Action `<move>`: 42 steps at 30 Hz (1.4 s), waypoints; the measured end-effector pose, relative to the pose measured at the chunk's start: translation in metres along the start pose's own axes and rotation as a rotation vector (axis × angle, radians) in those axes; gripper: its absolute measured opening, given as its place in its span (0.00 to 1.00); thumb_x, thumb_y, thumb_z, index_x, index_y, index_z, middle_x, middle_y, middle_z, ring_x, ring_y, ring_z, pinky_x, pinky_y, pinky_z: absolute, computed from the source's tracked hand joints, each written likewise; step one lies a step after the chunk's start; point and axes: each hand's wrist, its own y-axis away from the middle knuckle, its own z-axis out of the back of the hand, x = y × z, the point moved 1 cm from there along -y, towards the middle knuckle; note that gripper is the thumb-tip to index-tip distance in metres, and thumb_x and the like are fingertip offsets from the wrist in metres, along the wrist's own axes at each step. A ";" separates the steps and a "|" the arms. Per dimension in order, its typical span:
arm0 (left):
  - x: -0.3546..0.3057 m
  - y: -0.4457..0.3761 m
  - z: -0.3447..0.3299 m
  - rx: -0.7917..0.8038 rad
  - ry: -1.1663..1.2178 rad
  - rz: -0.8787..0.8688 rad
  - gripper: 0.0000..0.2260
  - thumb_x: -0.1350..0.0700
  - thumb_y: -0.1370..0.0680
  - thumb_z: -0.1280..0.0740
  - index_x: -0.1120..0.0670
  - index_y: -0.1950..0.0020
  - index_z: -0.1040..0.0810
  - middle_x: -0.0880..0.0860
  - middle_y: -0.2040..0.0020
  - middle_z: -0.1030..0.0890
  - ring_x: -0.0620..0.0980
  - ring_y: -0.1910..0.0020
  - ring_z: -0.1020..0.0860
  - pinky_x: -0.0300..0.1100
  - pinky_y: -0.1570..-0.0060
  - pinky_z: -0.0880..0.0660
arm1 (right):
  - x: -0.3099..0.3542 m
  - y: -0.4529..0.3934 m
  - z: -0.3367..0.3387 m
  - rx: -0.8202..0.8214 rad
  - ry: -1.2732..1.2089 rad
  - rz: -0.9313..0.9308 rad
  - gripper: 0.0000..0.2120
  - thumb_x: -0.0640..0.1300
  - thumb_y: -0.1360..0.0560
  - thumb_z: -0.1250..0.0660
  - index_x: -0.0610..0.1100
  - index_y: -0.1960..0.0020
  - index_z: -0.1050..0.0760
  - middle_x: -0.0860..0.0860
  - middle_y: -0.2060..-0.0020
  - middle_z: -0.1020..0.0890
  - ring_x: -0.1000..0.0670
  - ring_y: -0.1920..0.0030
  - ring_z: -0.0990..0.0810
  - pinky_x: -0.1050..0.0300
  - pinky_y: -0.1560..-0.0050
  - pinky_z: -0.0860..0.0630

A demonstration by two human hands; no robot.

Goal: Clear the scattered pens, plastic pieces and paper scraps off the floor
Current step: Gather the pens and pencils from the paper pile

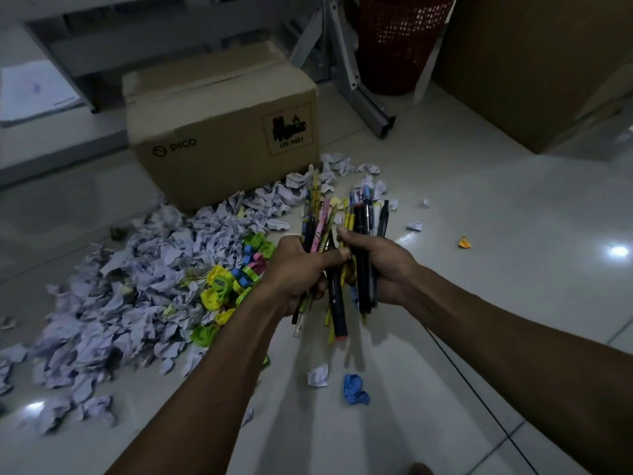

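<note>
Both hands hold a thick bundle of pens (342, 234) above the floor. My left hand (298, 269) grips the left part of the bundle and my right hand (380, 265) grips the right part, with black markers among them. A wide heap of crumpled paper scraps (137, 286) covers the tiles to the left. Yellow, green, blue and pink plastic pieces (233, 282) lie at the heap's right edge, partly hidden by my left forearm. A stray paper scrap (318, 375) and a blue plastic piece (356, 389) lie near me.
A closed cardboard box (222, 132) stands behind the heap. A red mesh basket (397, 42) stands at the back beside grey metal table legs (359, 90). A large brown panel (534, 63) fills the right. A small yellow scrap (464, 243) lies on the tiles at right.
</note>
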 end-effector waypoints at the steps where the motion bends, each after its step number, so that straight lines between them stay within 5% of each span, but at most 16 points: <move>1: 0.001 0.000 0.001 0.006 0.033 0.024 0.09 0.60 0.25 0.28 0.65 0.51 0.21 0.61 0.65 0.18 0.50 0.80 0.33 0.36 0.78 0.36 | 0.001 -0.001 0.001 -0.011 -0.008 -0.012 0.12 0.48 0.35 0.24 0.42 0.57 0.21 0.48 0.71 0.22 0.50 0.75 0.26 0.59 0.75 0.31; 5: 0.001 -0.002 0.006 -0.030 0.113 0.105 0.11 0.57 0.24 0.29 0.65 0.49 0.22 0.60 0.59 0.15 0.48 0.80 0.34 0.35 0.78 0.36 | 0.004 -0.004 0.002 -0.049 -0.091 -0.015 0.08 0.45 0.27 0.28 0.40 0.59 0.22 0.46 0.68 0.19 0.45 0.65 0.19 0.50 0.58 0.20; 8: -0.001 -0.006 0.015 -0.057 0.139 0.138 0.11 0.54 0.23 0.31 0.63 0.52 0.22 0.61 0.58 0.15 0.48 0.80 0.33 0.34 0.79 0.36 | 0.007 -0.003 0.007 -0.089 -0.137 -0.022 0.07 0.44 0.24 0.31 0.42 0.58 0.23 0.48 0.71 0.21 0.47 0.68 0.20 0.56 0.63 0.21; 13: -0.005 -0.010 0.026 -0.057 0.185 0.125 0.11 0.50 0.23 0.31 0.58 0.55 0.21 0.56 0.65 0.18 0.51 0.71 0.23 0.41 0.71 0.28 | 0.003 -0.002 0.011 -0.126 -0.158 -0.088 0.08 0.44 0.23 0.32 0.41 0.58 0.23 0.48 0.72 0.21 0.48 0.70 0.19 0.47 0.53 0.21; 17: -0.007 -0.015 0.017 -0.156 0.396 -0.011 0.08 0.54 0.22 0.32 0.58 0.56 0.23 0.55 0.67 0.19 0.57 0.64 0.19 0.50 0.62 0.21 | -0.003 -0.003 0.006 -0.172 -0.166 -0.120 0.06 0.40 0.23 0.32 0.39 0.57 0.24 0.47 0.70 0.22 0.49 0.71 0.22 0.55 0.65 0.21; 20: -0.018 -0.016 -0.001 -0.299 0.549 -0.194 0.05 0.61 0.22 0.33 0.59 0.57 0.24 0.54 0.69 0.21 0.56 0.65 0.18 0.48 0.62 0.20 | -0.010 -0.014 0.003 -0.296 -0.155 -0.138 0.04 0.40 0.24 0.31 0.39 0.54 0.23 0.46 0.68 0.23 0.47 0.70 0.24 0.55 0.67 0.24; 24: -0.022 -0.007 -0.036 -0.482 0.448 -0.325 0.03 0.64 0.25 0.31 0.59 0.58 0.23 0.55 0.71 0.21 0.53 0.71 0.21 0.45 0.67 0.22 | -0.017 -0.022 -0.004 -0.346 -0.239 -0.237 0.14 0.43 0.27 0.29 0.39 0.43 0.22 0.40 0.54 0.15 0.40 0.56 0.15 0.41 0.57 0.19; 27: -0.019 -0.004 -0.050 -0.552 0.436 -0.328 0.03 0.63 0.26 0.29 0.59 0.59 0.21 0.56 0.68 0.21 0.54 0.70 0.21 0.46 0.66 0.21 | -0.016 -0.020 -0.009 -0.296 -0.309 -0.259 0.13 0.43 0.23 0.33 0.39 0.40 0.24 0.39 0.51 0.16 0.40 0.53 0.16 0.47 0.65 0.19; 32: -0.021 -0.008 -0.054 -0.556 0.580 -0.207 0.07 0.61 0.29 0.25 0.57 0.65 0.21 0.56 0.71 0.20 0.55 0.72 0.21 0.54 0.65 0.20 | -0.010 -0.021 -0.007 -0.237 -0.360 -0.214 0.12 0.43 0.23 0.33 0.40 0.43 0.20 0.42 0.56 0.15 0.44 0.61 0.15 0.53 0.67 0.20; 36: -0.036 -0.007 -0.033 -0.595 0.632 -0.237 0.06 0.61 0.26 0.28 0.57 0.59 0.25 0.50 0.73 0.23 0.49 0.74 0.23 0.44 0.68 0.23 | 0.003 -0.021 -0.010 -0.249 -0.410 -0.146 0.07 0.40 0.25 0.31 0.37 0.50 0.23 0.43 0.61 0.19 0.44 0.61 0.18 0.49 0.61 0.19; 39: -0.037 -0.010 0.003 -0.797 0.658 -0.298 0.08 0.59 0.25 0.29 0.59 0.50 0.25 0.47 0.73 0.23 0.45 0.75 0.24 0.41 0.69 0.24 | 0.027 -0.022 -0.002 -0.306 -0.487 -0.032 0.06 0.38 0.24 0.31 0.39 0.59 0.26 0.48 0.72 0.25 0.49 0.74 0.27 0.56 0.68 0.25; 42: -0.021 -0.016 0.024 -1.051 0.597 -0.327 0.08 0.60 0.24 0.29 0.58 0.48 0.26 0.51 0.65 0.21 0.44 0.76 0.24 0.42 0.71 0.24 | 0.050 -0.024 0.003 -0.336 -0.564 0.092 0.06 0.37 0.25 0.30 0.40 0.59 0.26 0.48 0.73 0.25 0.50 0.75 0.26 0.56 0.67 0.24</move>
